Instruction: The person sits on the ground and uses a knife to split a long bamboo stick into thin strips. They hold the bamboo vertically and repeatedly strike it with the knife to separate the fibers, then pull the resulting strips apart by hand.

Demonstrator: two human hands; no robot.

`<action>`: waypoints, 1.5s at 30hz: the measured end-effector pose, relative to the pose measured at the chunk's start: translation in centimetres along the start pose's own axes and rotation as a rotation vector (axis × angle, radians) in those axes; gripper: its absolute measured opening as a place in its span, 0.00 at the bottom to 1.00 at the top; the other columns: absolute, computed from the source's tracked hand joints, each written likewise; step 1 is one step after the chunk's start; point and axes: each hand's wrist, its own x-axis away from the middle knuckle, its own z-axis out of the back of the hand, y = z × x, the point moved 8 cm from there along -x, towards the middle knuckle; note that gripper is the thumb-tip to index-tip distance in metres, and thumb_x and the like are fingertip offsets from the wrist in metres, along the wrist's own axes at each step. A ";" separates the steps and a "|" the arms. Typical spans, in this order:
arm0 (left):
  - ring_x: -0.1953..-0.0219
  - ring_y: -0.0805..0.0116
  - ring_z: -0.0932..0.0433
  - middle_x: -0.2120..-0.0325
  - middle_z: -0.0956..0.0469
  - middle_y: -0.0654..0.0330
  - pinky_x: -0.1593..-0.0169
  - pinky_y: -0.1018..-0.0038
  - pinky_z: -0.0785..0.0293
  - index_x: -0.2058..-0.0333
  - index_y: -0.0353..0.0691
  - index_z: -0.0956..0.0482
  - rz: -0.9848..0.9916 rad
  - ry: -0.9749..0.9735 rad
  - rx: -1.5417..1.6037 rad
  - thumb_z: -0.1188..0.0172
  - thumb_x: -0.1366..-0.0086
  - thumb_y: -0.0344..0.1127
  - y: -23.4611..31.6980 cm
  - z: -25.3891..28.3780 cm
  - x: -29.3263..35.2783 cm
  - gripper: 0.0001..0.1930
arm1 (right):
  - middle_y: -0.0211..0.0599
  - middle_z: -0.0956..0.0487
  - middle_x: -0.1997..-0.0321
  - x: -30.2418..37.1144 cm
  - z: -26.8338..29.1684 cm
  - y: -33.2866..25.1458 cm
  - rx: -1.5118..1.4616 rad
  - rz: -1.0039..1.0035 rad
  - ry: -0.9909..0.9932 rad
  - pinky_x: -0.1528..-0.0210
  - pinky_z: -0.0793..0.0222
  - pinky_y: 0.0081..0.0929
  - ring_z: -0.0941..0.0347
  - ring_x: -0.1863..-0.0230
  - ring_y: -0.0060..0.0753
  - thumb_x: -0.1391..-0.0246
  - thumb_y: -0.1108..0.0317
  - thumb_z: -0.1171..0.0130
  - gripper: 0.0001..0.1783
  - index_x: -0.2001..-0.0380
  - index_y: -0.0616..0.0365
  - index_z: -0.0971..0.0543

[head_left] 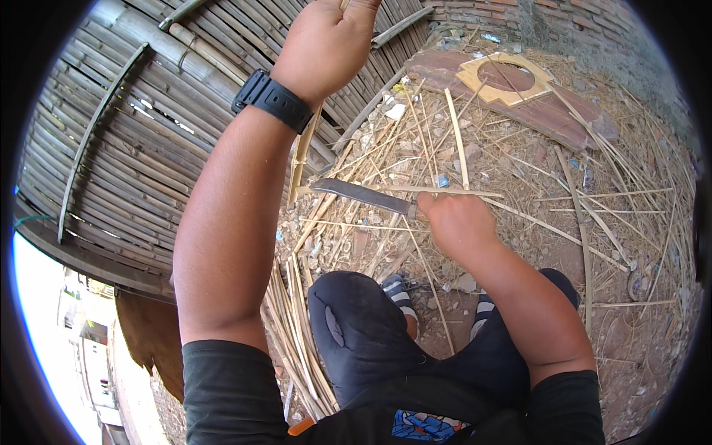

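Observation:
My raised left hand (334,37) is partly cut off by the upper edge, its fingers closed on a split bamboo strip (300,159). The strip runs behind my wrist and comes out below it, pointing down. My right hand (458,226) is wrapped round the handle of a large knife (363,196), much of which the fingers hide. Its long dark blade points left, with the tip close to the lower part of the held strip. Beyond the right hand, a pale bamboo strip (475,193) lies crosswise.
A bundle of thin bamboo strips (297,334) lies beside my left knee (352,311). Bamboo slat wall (126,148) stands at left. Loose strips and stones litter the ground ahead. A reddish slab (545,122) bearing a yellowish frame (475,74) lies near the brick wall (578,22).

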 end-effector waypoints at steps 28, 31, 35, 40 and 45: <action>0.79 0.76 0.31 0.80 0.29 0.68 0.75 0.75 0.29 0.68 0.39 0.24 0.356 -0.087 0.277 0.58 0.22 0.54 -4.3 -1.2 0.4 0.25 | 0.36 0.19 0.59 -1.1 -2.1 5.2 -1.507 -0.521 -0.064 0.73 0.32 0.19 0.28 0.74 0.17 0.42 0.66 0.33 0.22 0.49 0.62 0.29; 0.78 0.76 0.30 0.77 0.28 0.66 0.74 0.76 0.27 0.64 0.39 0.25 0.269 -0.119 0.112 0.59 0.22 0.53 0.3 -2.1 0.8 0.23 | 0.40 0.19 0.51 -1.7 -0.9 2.5 -1.779 -0.512 -0.014 0.74 0.32 0.18 0.30 0.77 0.15 0.43 0.68 0.32 0.16 0.57 0.57 0.28; 0.78 0.75 0.30 0.78 0.28 0.66 0.73 0.76 0.27 0.64 0.38 0.24 0.169 -0.215 0.102 0.60 0.22 0.53 1.9 -4.2 0.5 0.24 | 0.42 0.18 0.49 -2.8 -0.4 -0.9 -2.028 -0.472 0.124 0.74 0.33 0.16 0.33 0.78 0.14 0.47 0.70 0.29 0.17 0.65 0.52 0.30; 0.67 0.64 0.21 0.70 0.19 0.53 0.62 0.67 0.22 0.56 0.34 0.22 -0.024 -0.238 -0.083 0.55 0.23 0.51 4.0 -7.3 -0.1 0.24 | 0.43 0.17 0.52 -3.5 -0.1 -1.9 -2.163 -0.386 0.192 0.74 0.33 0.19 0.32 0.78 0.16 0.51 0.71 0.25 0.19 0.68 0.50 0.29; 0.68 0.47 0.17 0.74 0.19 0.44 0.59 0.56 0.22 0.60 0.30 0.21 -0.143 -0.264 -0.238 0.61 0.23 0.55 4.4 -9.8 0.1 0.31 | 0.37 0.20 0.60 -3.9 1.2 -3.2 -2.209 -0.260 0.218 0.76 0.32 0.19 0.30 0.79 0.18 0.54 0.71 0.23 0.22 0.66 0.54 0.30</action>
